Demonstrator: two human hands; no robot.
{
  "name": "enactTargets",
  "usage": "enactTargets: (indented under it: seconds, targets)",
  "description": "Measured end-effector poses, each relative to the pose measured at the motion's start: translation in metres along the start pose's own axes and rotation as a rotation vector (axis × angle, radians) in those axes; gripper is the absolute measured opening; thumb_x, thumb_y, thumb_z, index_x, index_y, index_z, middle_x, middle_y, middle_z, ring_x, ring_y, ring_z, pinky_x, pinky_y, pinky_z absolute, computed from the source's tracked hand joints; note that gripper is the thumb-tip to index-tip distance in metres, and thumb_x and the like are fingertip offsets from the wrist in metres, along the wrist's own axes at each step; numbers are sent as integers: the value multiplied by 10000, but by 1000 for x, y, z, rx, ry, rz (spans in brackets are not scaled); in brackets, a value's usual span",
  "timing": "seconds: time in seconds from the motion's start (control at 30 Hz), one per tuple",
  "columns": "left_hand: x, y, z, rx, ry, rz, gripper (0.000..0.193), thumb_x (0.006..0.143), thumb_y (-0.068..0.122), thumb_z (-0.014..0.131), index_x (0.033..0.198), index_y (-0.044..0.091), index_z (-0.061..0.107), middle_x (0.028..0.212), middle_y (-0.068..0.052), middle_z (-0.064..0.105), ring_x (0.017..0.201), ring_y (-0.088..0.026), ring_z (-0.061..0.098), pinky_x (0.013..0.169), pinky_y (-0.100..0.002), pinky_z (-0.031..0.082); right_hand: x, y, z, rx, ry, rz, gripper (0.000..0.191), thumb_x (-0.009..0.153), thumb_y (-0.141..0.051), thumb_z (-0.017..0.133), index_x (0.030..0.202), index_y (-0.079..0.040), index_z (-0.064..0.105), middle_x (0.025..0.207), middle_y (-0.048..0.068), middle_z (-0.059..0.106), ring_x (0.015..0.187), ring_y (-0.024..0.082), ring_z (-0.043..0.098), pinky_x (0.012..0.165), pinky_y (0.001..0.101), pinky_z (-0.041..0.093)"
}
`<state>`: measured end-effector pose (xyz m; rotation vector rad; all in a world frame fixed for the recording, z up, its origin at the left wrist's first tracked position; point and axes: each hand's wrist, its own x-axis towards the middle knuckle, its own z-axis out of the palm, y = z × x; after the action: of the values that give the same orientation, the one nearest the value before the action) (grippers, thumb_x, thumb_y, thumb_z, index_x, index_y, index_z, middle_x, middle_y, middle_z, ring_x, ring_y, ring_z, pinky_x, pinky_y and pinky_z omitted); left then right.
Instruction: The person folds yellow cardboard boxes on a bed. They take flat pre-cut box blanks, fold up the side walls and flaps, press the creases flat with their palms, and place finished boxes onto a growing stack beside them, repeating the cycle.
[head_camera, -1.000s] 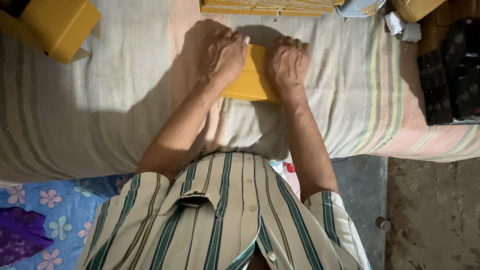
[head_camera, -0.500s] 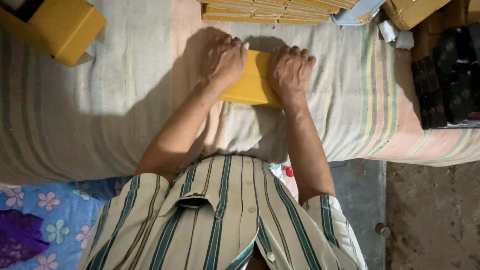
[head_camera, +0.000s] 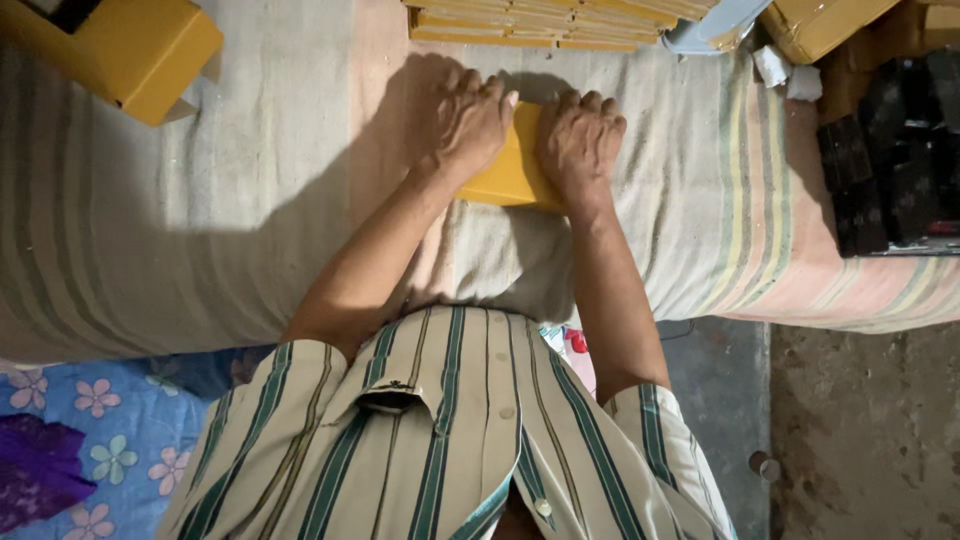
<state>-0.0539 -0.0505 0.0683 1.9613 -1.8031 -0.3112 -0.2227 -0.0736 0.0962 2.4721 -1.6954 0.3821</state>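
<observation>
A flat yellow cardboard piece lies on a table covered with a pale striped cloth. My left hand presses down on its left part, fingers together and curled over the far edge. My right hand presses on its right part in the same way. Both hands cover most of the piece; only a strip between them and its near edge show.
A stack of flat yellow cardboard pieces lies at the far edge just beyond the hands. A yellow box stands at the far left. Another box and dark black objects are at the right. Bare concrete floor lies below right.
Both hands stay pressed on the yellow piece; the right hand has slid slightly nearer and its fingers have closed together. The view has shifted a little.
</observation>
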Motion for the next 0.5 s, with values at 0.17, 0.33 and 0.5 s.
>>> enactTargets:
  seconds: [0.17,0.33,0.5]
  targets:
    - [-38,10,-10,50,-32,191,545,1042,347,506,1567,228,421,1591,-195,340,1480,-429,248,1166,-745,117,-24,-14,-26,75,-38,-147,482,1037,-389,525,1397,-75,594,1378,256,550,1302,454,469,1077,636,366]
    - [-85,-2,-34,71,60,363,637,1050,454,577,1604,197,396,1713,-158,156,1572,-377,79,1232,-709,116,-58,-16,-59,88,-19,-250,757,1023,-525,555,1614,-74,409,1636,274,350,1499,487,259,1158,676,282]
    - [-108,-12,-56,-34,-68,441,937,813,460,779,1583,130,359,1673,-136,152,1545,-380,67,1256,-642,195,-74,-23,-77,53,-145,-272,1032,824,-759,668,1607,-159,365,1641,243,289,1522,447,238,1079,655,323]
